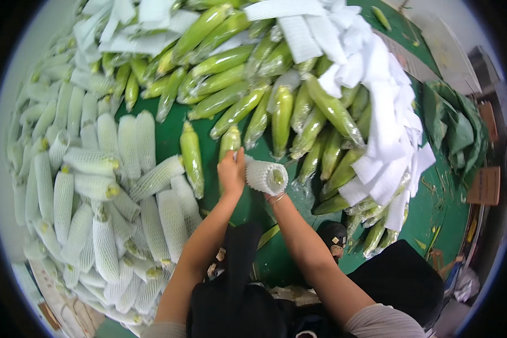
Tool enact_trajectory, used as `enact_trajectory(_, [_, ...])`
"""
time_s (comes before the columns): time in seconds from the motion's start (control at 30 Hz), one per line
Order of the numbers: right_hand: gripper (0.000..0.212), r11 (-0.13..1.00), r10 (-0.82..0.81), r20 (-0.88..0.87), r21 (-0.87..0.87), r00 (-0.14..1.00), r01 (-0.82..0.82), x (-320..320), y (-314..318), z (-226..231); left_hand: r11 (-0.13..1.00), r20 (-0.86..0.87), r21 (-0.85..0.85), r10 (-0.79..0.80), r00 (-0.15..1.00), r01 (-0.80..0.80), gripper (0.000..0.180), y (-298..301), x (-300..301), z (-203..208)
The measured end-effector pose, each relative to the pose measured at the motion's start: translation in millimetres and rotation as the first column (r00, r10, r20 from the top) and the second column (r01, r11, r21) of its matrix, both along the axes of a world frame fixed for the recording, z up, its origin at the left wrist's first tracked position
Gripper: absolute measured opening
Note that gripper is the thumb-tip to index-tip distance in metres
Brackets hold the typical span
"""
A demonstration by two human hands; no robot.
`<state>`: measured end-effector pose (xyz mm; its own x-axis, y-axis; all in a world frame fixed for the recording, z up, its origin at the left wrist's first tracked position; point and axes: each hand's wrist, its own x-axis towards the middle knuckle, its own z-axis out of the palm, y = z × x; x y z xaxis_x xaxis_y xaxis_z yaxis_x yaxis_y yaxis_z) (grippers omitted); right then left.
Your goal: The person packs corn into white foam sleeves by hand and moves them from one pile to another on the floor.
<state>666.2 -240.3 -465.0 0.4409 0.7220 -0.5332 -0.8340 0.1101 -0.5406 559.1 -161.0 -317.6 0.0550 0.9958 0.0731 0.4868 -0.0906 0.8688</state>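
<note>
A pale wall point(22, 65) and a brown cardboard box point(483, 186) edge the green floor point(452, 217)

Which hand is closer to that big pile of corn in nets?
Left. The left hand is right of the netted corn pile; the right hand, partly hidden by a foam net, is farther right.

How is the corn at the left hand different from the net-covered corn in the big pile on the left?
The corn at the left hand shows bright green above the fingers, while the net-covered corn looks pale under white mesh. The corn at the hand points away from the person; the net-covered corn lies at many angles. Both are long and narrow.
</note>
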Motion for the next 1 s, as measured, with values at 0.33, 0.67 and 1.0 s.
enact_trajectory(0.33, [0.03, 0.569, 0.48, 0.845, -0.503, -0.234, -0.651, -14, 9, 319, 0.613, 0.848, -0.458, 0.084, 0.524, 0.644, 0.054, 22, -161, 114])
enact_trajectory(0.67, [0.061, 0.705, 0.687, 0.54, -0.656, -0.486, 0.268, 247, 85, 345, 0.698, 0.86, -0.087, 0.413, 0.3, -0.71, 0.054, 83, -591, 290])
enact_trajectory(1.0, [0.028, 0.794, 0.575, 0.02, 0.229, 0.818, -0.564, -89, 53, 249, 0.805, 0.79, -0.273, -0.125, 0.6, 0.527, 0.03, 12, -153, 99])
